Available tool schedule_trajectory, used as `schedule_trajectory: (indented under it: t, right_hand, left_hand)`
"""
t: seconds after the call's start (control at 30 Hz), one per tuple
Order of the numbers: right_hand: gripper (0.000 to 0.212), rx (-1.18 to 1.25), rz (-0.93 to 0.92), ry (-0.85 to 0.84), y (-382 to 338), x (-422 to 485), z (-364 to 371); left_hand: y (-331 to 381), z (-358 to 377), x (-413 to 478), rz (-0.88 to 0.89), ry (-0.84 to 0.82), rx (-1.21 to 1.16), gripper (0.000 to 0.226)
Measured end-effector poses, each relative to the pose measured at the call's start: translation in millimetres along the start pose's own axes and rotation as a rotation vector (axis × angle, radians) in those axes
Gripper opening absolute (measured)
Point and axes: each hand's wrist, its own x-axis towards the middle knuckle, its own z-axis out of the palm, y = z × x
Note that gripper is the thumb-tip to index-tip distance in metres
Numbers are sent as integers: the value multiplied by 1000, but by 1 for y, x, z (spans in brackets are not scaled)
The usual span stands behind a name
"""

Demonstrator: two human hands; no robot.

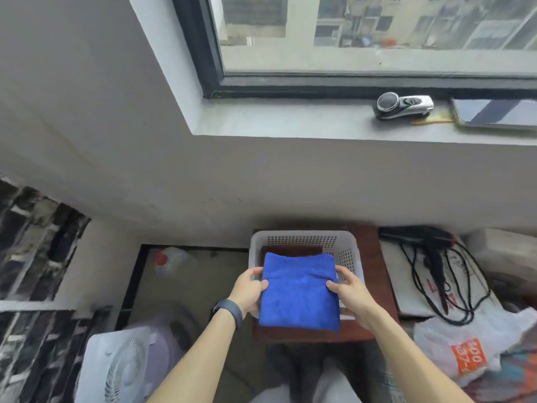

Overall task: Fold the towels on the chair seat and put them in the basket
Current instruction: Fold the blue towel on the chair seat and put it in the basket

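Nearest the camera, just left of the left forearm, a white fan [122,370] stands on the floor. A dark wristband [229,311] sits on that wrist. Well to the right of the right arm lies a white plastic bag [470,344] with an orange print.

The left hand [250,289] grips the left edge of a folded blue towel [299,292], thumb on top and fingers curled under. The right hand [348,289] holds the opposite edge the same way. The towel lies flat between them, over the near half of a white perforated basket [302,234] and covering its near rim. Whether it already rests on anything in the basket cannot be told.

Just beyond the fingertips, a folded brown towel [290,249] lies inside the basket, partly hidden by the blue one. The basket stands on a brown chair seat [372,257], which shows to the right of the right hand.

Further right of that hand, black cables [453,274] and a dark hair dryer [418,234] sprawl over a pale surface. Beyond and left of the left hand, a clear plastic bottle [171,260] with a red cap stands on the floor.

Far beyond both hands a grey wall rises to a window sill [276,120], where an electric shaver [404,106] and a phone [494,113] lie side by side below the window [377,30].
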Motion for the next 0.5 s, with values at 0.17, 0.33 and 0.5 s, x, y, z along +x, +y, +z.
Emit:
schedule_trajectory:
  t: [0.17, 0.33, 0.5]
  right_hand:
    - [37, -6, 31, -10, -3, 51, 3]
    - [42, -40, 34, -39, -1, 77, 5]
    - [48, -162, 5, 1, 8, 91, 7]
  left_hand:
    - [8, 3, 38, 68, 75, 183, 35]
    - [5, 10, 54, 134, 186, 523, 33]
    - [4, 22, 56, 159, 296, 939, 39]
